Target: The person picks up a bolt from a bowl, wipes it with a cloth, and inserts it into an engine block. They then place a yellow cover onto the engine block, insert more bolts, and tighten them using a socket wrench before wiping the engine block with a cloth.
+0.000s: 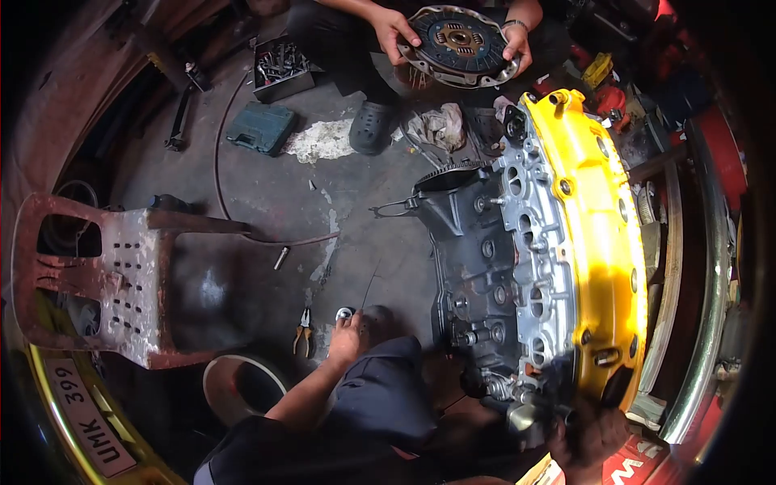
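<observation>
My left hand (346, 338) is low in the centre, its fingers closed round a shiny, round-headed metal tool (344, 313) just above the floor. My right hand (590, 440) is in deep shadow at the near end of the engine (533, 242); its fingers are too dark to read. The engine has a bright yellow cover (594, 218) on its right side and a grey metal head with oval ports. Left of my left hand, orange-handled pliers (303, 333) lie on the floor.
At the top, another person's hands (396, 32) hold a clutch disc and plate (458, 44). A worn plastic chair (133, 275) stands at left, a round tub (242, 388) below it. A teal case (261, 128), a toolbox (281, 71) and a hose (220, 174) are on the floor.
</observation>
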Action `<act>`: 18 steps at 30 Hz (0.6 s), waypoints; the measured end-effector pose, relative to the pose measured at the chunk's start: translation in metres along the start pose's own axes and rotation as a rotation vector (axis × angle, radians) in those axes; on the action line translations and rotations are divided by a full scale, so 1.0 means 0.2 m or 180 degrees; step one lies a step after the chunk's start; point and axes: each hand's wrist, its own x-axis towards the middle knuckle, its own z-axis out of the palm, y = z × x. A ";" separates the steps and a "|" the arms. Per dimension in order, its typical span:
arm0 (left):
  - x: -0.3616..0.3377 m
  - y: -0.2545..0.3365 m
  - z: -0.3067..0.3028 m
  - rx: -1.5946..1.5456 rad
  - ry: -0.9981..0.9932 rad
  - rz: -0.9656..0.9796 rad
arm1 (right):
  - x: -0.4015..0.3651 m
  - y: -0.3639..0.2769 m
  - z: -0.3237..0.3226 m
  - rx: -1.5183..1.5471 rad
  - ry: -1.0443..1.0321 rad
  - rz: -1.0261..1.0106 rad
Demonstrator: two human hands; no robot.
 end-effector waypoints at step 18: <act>0.14 0.71 -1.21 -0.3618 -0.0092 0.0206 | 0.05 -0.14 -0.05 0.0344 0.0752 0.0418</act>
